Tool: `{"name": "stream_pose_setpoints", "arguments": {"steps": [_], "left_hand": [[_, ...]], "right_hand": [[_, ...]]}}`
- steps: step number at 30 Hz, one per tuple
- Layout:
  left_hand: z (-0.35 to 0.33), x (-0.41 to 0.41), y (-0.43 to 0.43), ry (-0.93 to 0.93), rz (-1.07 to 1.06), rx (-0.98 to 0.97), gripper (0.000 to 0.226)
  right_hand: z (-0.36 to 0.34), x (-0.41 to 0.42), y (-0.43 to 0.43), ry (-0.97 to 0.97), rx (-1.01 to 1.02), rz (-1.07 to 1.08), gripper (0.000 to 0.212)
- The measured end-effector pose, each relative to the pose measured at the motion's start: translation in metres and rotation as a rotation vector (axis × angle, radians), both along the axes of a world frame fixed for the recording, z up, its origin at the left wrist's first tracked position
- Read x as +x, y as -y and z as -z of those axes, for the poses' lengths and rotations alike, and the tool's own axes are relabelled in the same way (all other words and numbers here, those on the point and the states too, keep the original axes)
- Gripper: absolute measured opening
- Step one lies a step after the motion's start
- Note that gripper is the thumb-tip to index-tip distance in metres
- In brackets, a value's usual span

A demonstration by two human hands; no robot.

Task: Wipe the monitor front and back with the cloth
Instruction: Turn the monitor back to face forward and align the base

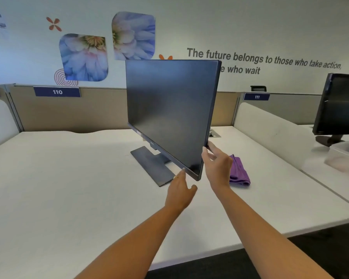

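The white table (69, 188) carries a dark monitor (169, 113), swivelled on its flat stand (151, 164). Both forearms stretch forward. The right hand (216, 166) pinches the monitor's lower right edge, thumb in front, fingers behind. The left hand (179, 190), fingers extended, touches the bottom bezel. The folded purple cloth (240, 172) lies on the table, just behind the right hand.

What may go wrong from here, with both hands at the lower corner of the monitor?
The left hand and the right hand act on one lower corner of the monitor, so its stand base might tip or slide on the desk. Bare fingers at the screen edge may leave marks. The cloth lies close beside that corner; the monitor might knock it.
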State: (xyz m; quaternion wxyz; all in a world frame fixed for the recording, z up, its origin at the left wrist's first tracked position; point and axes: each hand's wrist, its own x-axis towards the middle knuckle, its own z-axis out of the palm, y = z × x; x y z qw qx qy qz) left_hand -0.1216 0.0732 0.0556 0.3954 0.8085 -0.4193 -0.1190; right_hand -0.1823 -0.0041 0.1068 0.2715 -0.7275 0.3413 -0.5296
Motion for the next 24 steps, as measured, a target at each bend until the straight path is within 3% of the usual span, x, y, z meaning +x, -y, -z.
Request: {"name": "stream_pose_setpoints", "arguments": {"steps": [13,24], "left_hand": [[0.015,0.068,0.016,0.093,-0.055,0.216,0.072],[0.037,0.106,0.039,0.225,-0.063,0.394,0.074]], "right_hand": [[-0.001,-0.003,0.053,0.055,0.049,0.145,0.036],[0.017,0.005,0.097,0.098,-0.171,0.176,0.035]]}}
